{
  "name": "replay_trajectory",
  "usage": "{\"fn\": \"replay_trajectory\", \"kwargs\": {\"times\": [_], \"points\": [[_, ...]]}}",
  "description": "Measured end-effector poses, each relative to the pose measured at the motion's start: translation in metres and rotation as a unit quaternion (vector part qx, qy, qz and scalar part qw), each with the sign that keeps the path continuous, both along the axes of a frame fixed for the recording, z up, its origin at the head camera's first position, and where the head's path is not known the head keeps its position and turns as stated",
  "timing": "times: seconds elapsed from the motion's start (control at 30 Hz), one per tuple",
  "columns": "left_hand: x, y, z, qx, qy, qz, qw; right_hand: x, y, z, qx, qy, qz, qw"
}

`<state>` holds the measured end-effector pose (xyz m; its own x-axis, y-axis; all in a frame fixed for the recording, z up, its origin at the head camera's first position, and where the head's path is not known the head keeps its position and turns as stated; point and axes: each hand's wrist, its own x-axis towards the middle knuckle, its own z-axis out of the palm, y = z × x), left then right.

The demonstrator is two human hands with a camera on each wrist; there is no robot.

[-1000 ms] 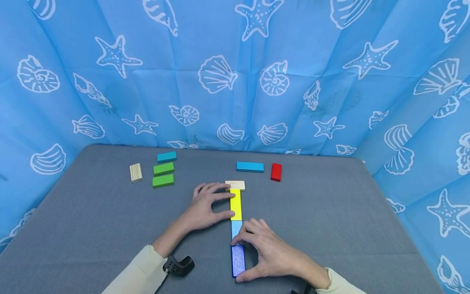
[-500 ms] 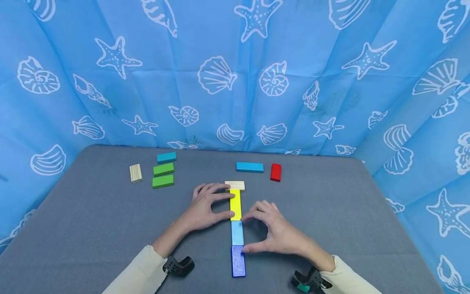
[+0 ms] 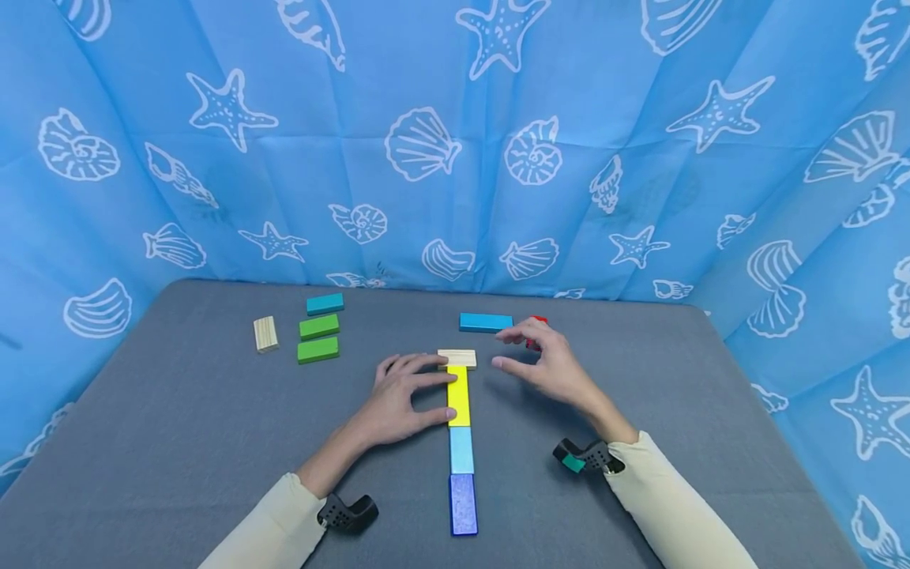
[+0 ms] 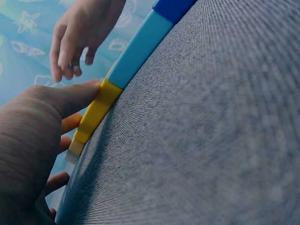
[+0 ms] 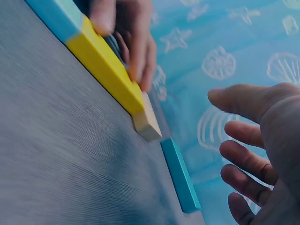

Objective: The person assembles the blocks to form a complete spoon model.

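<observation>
A line of wooden blocks lies end to end on the table: a dark blue block (image 3: pixel 464 506) nearest, then a light blue block (image 3: pixel 461 452) and a yellow block (image 3: pixel 459 395). Crosswise at its far end is a plain wood block (image 3: pixel 465 358). My left hand (image 3: pixel 394 401) rests beside the line, its thumb and fingertips touching the yellow block. Over the table, my right hand (image 3: pixel 550 359) is relaxed and holds nothing. It partly hides a red block (image 3: pixel 539 321), and its fingertips are near a blue block (image 3: pixel 486 322).
At the back left lie two green blocks (image 3: pixel 318 349), a teal block (image 3: pixel 325 303) and another plain wood block (image 3: pixel 266 334). A blue curtain (image 3: pixel 483 197) with shell prints hangs behind the grey table (image 3: pixel 178 442).
My right hand has left the dark blue block and moved away along the line toward the blue and red blocks at the back. The left hand stays on the yellow block.
</observation>
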<state>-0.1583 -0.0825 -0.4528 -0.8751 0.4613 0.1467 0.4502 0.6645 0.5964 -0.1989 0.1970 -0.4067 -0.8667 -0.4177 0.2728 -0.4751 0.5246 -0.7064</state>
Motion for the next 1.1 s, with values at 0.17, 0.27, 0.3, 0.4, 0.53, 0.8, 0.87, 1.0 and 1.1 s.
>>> {"fn": "replay_trajectory", "kwargs": {"times": [0.17, 0.27, 0.3, 0.4, 0.53, 0.8, 0.87, 1.0, 1.1], "points": [[-0.001, 0.0, -0.001, -0.001, 0.002, 0.0, 1.0, -0.024, 0.0, -0.003, -0.003, 0.015, -0.034, 0.9993], [-0.001, 0.0, -0.001, -0.001, 0.003, 0.001, 1.0, -0.036, -0.002, -0.005, 0.003, 0.022, -0.048, 0.9986], [-0.001, 0.0, -0.001, 0.0, 0.003, 0.001, 1.0, -0.039, -0.003, -0.005, 0.007, 0.023, -0.052, 0.9984], [-0.001, 0.0, -0.002, 0.001, 0.0, 0.0, 1.0, -0.048, -0.004, -0.006, 0.014, 0.019, -0.064, 0.9977], [-0.001, 0.0, -0.002, 0.0, -0.003, 0.001, 1.0, -0.055, -0.004, -0.009, 0.032, 0.009, -0.077, 0.9965], [-0.001, 0.0, -0.001, 0.001, -0.001, -0.005, 1.0, -0.061, 0.0, -0.021, 0.07, -0.003, -0.089, 0.9936], [-0.001, 0.0, -0.001, 0.001, -0.002, -0.004, 1.0, -0.062, 0.002, -0.023, 0.074, 0.0, -0.092, 0.993], [-0.001, 0.0, -0.001, 0.001, -0.002, -0.002, 1.0, -0.063, 0.003, -0.026, 0.083, 0.0, -0.101, 0.9914], [-0.001, 0.0, -0.001, -0.002, -0.003, -0.001, 1.0, -0.063, 0.005, -0.028, 0.09, -0.004, -0.106, 0.9902]]}}
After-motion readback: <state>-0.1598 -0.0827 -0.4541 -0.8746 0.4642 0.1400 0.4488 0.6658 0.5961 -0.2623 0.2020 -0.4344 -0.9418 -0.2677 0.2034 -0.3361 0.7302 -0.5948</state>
